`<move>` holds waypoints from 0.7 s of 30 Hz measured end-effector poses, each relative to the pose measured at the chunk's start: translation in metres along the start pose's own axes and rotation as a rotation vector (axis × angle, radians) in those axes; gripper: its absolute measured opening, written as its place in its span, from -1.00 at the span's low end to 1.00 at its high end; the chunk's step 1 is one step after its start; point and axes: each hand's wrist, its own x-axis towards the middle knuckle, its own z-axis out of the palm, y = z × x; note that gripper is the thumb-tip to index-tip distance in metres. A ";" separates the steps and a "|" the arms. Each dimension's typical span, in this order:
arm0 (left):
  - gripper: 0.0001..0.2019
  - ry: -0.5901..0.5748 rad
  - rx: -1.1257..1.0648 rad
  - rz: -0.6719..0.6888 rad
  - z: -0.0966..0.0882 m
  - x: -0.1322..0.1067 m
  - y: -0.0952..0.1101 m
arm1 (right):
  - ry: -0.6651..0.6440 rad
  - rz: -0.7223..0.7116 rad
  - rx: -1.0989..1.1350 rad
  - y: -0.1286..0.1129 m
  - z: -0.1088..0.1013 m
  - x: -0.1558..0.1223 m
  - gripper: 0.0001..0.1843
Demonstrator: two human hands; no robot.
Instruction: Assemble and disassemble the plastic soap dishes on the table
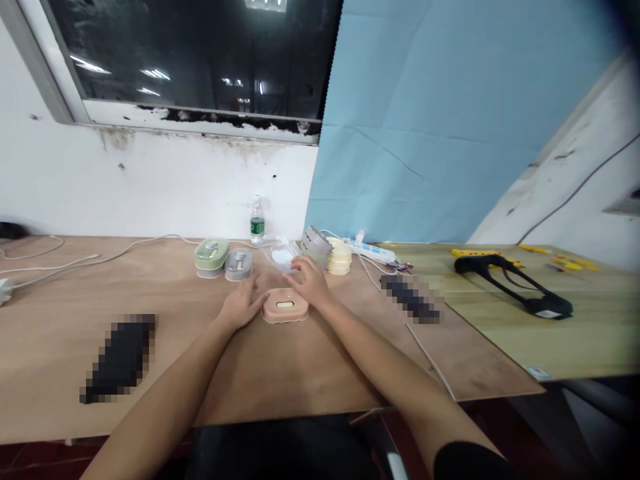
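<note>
"While your left hand [244, 305] is resting, fingers apart, thumb at the pink box [285, 314], what is your right hand [311, 281] doing?"

"It's curling by the box's far right corner; whether it's gripping anything, I can't tell. You're apparently steadying the box on the table [280, 383], the next move probably calling for a light hold. Your fingers are partly hiding the clear bag [281, 257]; pixels are masking the black item [123, 360] leftward."

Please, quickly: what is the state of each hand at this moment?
Left hand: open, thumb at the left edge of the pink box.
Right hand: partly curled beside the box; cannot tell if it holds anything.
</note>
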 end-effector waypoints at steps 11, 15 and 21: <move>-0.45 0.122 -0.056 0.048 -0.012 -0.005 0.017 | 0.042 0.276 0.152 -0.025 -0.013 -0.040 -0.61; -0.35 0.102 -0.098 0.024 -0.013 -0.007 0.021 | -0.004 0.387 0.182 -0.020 -0.013 -0.035 -0.54; -0.34 0.014 -0.109 -0.012 -0.009 -0.006 0.021 | -0.079 0.497 0.164 -0.006 -0.010 -0.037 -0.46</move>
